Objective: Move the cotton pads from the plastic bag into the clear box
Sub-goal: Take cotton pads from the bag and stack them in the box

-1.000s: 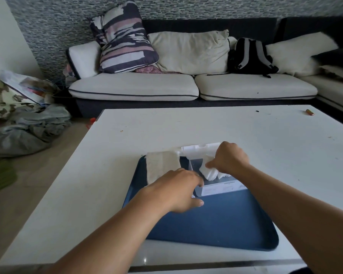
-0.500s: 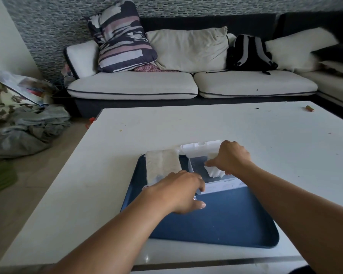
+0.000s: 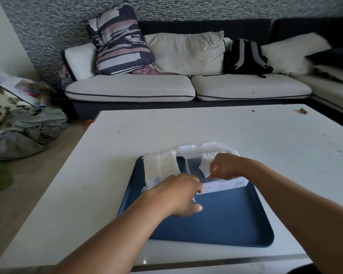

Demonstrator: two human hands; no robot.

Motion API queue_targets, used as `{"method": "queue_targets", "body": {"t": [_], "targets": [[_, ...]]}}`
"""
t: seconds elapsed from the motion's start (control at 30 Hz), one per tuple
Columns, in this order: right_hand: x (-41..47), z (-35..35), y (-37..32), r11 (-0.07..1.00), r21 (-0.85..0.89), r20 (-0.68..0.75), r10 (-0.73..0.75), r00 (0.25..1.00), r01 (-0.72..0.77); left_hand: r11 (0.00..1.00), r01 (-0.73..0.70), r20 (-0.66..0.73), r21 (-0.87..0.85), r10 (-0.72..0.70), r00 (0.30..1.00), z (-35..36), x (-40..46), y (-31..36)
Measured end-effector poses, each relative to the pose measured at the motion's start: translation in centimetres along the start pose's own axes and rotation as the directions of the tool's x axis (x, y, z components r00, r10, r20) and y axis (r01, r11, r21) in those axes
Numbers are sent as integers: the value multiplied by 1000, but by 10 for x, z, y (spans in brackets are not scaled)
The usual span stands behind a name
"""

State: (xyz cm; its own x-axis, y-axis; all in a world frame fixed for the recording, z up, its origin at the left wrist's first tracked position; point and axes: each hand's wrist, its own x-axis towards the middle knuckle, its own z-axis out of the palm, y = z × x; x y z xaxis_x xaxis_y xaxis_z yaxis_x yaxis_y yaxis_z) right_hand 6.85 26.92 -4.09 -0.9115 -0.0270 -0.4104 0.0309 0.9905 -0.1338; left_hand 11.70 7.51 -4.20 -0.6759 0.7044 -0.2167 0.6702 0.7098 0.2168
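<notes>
A clear box [image 3: 222, 184] with its white lid [image 3: 202, 148] folded back stands at the far end of a dark blue tray [image 3: 226, 220]. To its left lies the plastic bag of white cotton pads [image 3: 159, 167]. My right hand [image 3: 226, 166] hangs over the open box, fingers pinched on a few cotton pads [image 3: 205, 166] that dangle into it. My left hand [image 3: 178, 194] rests with curled fingers at the box's near left corner and the bag's near end; its fingertips are hidden, so what it grips is unclear.
The tray sits on a white table [image 3: 107, 175] near its front edge. A small orange object [image 3: 303, 111] lies at the table's far right. A sofa with cushions and a backpack [image 3: 246, 58] stands behind; clothes [image 3: 26, 131] are heaped on the floor at left.
My right hand has lifted slightly and drawn the pinched pads up above the box. The left hand has barely moved.
</notes>
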Motion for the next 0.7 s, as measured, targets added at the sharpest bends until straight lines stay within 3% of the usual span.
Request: {"method": "queue_targets", "body": {"t": [0.27,0.37,0.43,0.53,0.63,0.7], "targets": [[-1,-12,3,985,174,31,-23,999,17,998,-47,-82,-40,44,996,0,-8,-6],[-1,-9,0,993,111,-31,-45,999,48,999,-22,-175,-34,16,984,-4,-12,-8],[0,-6,-2,995,80,-123,-54,991,64,997,65,-251,46,-52,967,-11,-16,-11],[-3,-11,-4,990,124,-127,-54,991,69,919,338,-251,201,-285,925,-16,-24,-17],[-18,-24,-13,983,129,-78,-121,990,130,800,582,-202,144,-552,809,-15,-30,-25],[-34,-26,-28,937,264,-59,-220,974,228,773,627,-218,94,-599,771,-15,-32,-31]]}}
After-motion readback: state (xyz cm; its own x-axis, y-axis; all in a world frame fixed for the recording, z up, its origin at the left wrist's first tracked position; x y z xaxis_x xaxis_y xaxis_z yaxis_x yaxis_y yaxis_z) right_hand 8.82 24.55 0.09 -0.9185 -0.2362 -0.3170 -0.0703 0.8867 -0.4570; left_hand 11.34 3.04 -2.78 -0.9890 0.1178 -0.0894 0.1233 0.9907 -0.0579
